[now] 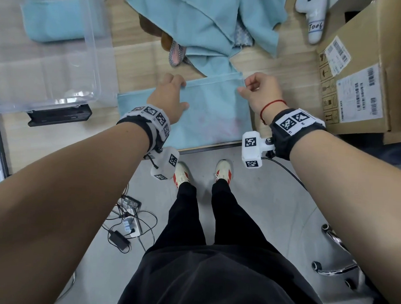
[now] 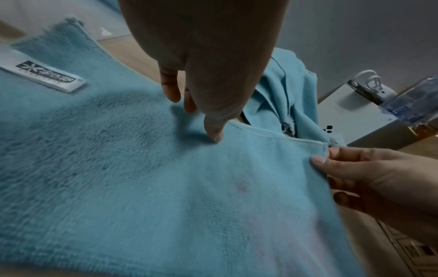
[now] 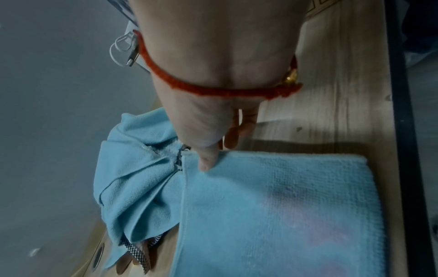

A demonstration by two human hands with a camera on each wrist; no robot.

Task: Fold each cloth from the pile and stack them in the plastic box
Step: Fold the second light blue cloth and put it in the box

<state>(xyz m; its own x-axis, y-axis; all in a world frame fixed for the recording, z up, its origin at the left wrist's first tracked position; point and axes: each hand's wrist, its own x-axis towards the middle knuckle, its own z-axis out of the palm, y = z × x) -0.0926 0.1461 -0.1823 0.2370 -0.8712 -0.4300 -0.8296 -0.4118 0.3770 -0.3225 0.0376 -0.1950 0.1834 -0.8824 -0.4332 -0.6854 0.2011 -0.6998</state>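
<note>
A light blue cloth [image 1: 210, 111] [image 2: 213, 206] [image 3: 284, 206] lies folded over on the table's near edge, a white label [image 2: 47, 76] showing on its fluffy lower layer. My left hand [image 1: 172, 93] [image 2: 201, 93] touches the upper layer's far left corner with its thumb tip, fingers loosely extended. My right hand [image 1: 255, 90] [image 2: 355, 178] [image 3: 213, 131] pinches the far right corner between thumb and forefinger. The pile of blue cloths [image 1: 200, 25] [image 3: 132, 178] lies just beyond. The clear plastic box [image 1: 93, 55] stands at the far left with a folded blue cloth [image 1: 63, 19] inside.
A large cardboard box [image 1: 359, 78] stands close to my right hand. A white soft toy [image 1: 313, 19] lies at the back right. A black device [image 1: 58, 115] sits in front of the plastic box. A checked cloth [image 1: 176, 52] pokes out of the pile. Cables [image 1: 127, 229] lie on the floor.
</note>
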